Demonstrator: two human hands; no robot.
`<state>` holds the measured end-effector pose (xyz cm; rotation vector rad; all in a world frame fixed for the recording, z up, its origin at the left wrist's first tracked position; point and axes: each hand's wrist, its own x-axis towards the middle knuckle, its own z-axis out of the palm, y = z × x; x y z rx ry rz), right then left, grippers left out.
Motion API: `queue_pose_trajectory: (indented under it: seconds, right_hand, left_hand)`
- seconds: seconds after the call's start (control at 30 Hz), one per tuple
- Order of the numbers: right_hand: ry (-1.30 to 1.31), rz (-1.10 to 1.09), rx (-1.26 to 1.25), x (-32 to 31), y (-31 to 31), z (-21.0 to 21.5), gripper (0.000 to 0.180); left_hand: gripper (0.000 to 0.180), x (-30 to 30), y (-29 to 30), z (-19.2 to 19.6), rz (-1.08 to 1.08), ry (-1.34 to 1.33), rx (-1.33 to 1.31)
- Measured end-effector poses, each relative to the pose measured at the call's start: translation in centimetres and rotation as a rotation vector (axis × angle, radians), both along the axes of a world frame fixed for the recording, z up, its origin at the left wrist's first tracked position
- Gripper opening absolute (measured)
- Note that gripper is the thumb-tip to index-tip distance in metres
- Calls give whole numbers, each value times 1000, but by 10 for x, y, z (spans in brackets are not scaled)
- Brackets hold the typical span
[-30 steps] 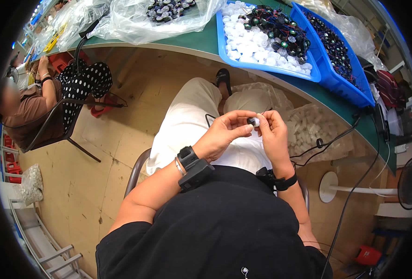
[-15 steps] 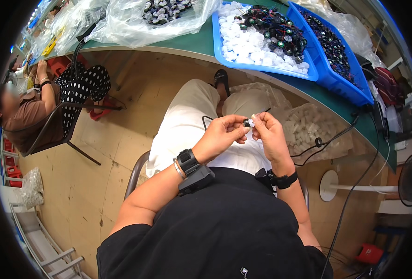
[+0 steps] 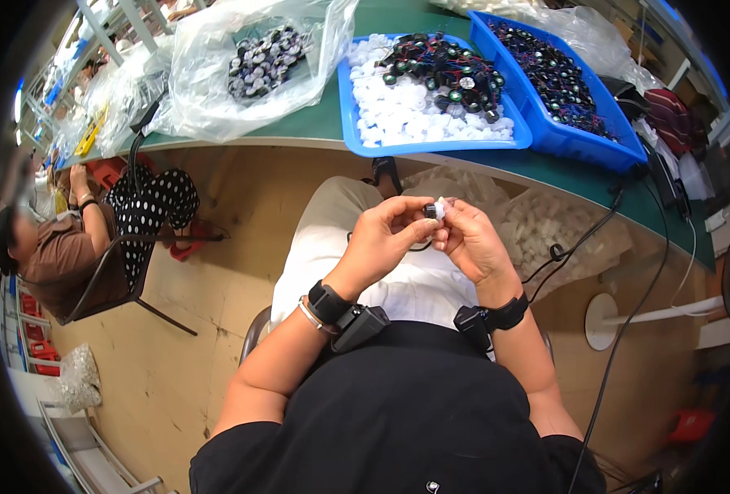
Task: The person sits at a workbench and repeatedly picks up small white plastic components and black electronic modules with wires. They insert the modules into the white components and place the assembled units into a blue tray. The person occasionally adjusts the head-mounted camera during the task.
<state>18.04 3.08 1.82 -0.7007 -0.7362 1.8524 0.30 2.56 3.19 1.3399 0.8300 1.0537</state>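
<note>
Over my lap, both hands meet at a small two-part piece. My left hand [image 3: 387, 239] pinches a short black cylindrical part [image 3: 429, 212] between thumb and fingertips. My right hand [image 3: 474, 237] grips a small white plastic cap [image 3: 440, 207] set against the black part's right end. Fingers hide much of the cap, so I cannot tell how far the two are joined. Beyond my knees, a blue tray [image 3: 350, 136] holds many similar white caps [image 3: 391, 111] and a heap of black round parts with thin wires [image 3: 451, 78].
A second blue tray [image 3: 583, 154] full of wired black parts stands to the right on the green table [image 3: 332, 136]. A clear plastic bag [image 3: 209, 115] with small parts lies left. Black cables [image 3: 620, 329] hang at right. A co-worker [image 3: 69, 259] sits at left.
The head view has shifted, so the table and trays appear lower and further left. Both hands still hold the piece together, with the fingers slightly re-set around it.
</note>
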Motion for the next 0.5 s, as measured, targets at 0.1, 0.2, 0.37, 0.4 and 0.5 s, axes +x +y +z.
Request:
queue_pose_trajectory:
  seconds: [0.1, 0.2, 0.37, 0.4, 0.5]
  right_hand:
    - [75, 3, -51, 2, -4, 2, 17]
    - [71, -42, -45, 1, -7, 2, 17]
    - [12, -138, 5, -6, -12, 3, 15]
    - [-24, -157, 30, -8, -14, 2, 14]
    - [-120, -193, 104, -10, -16, -2, 12]
  left_hand:
    - [32, 4, -1, 4, -11, 20, 16]
    - [31, 9, -1, 8, -7, 20, 18]
    - [28, 12, -2, 3, 62, 160, 218]
    - [28, 12, -3, 3, 75, 185, 250]
    - [28, 11, -6, 3, 114, 270, 353]
